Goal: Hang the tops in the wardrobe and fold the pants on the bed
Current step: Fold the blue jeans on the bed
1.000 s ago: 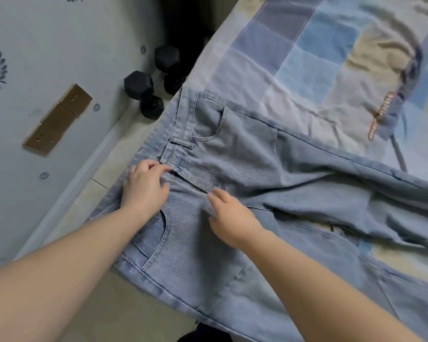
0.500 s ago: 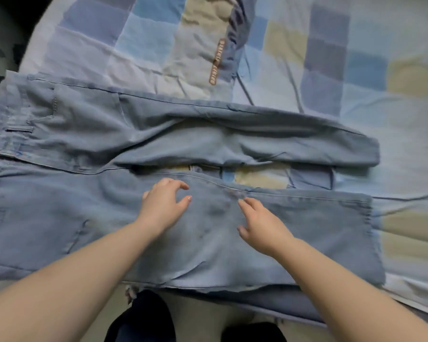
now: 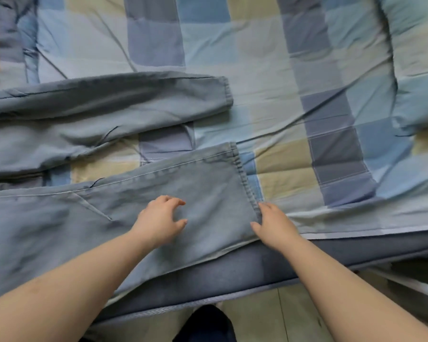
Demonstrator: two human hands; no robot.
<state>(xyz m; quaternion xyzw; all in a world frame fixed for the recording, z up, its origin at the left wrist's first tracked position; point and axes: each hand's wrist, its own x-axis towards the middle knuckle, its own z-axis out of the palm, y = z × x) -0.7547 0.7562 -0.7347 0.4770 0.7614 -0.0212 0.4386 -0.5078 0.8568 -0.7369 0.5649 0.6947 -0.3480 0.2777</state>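
Jeans (image 3: 109, 218) are lying spread across the checked bedspread (image 3: 294, 107), both legs running out flat toward the right, waist end out of view past the left edge. The near leg is lying partly over the dark mattress edge (image 3: 232, 270), and both hands are working at its hem end. The left hand (image 3: 158, 222) is hovering just over or resting lightly on the denim, fingers loosely curled and spread, gripping nothing that can be seen. Just right of it, the right hand (image 3: 273, 224) is sitting at the stitched hem (image 3: 242, 174), fingertips touching the hem's edge and thumb lying on the cloth; whether it is actually pinching the fabric cannot be told. Beyond both hands, the far leg is lying parallel, its cuff (image 3: 226, 93) ending short of the near one, with a strip of bedspread showing between the two. Below the hands, pale floor tiles (image 3: 269, 317) are showing.
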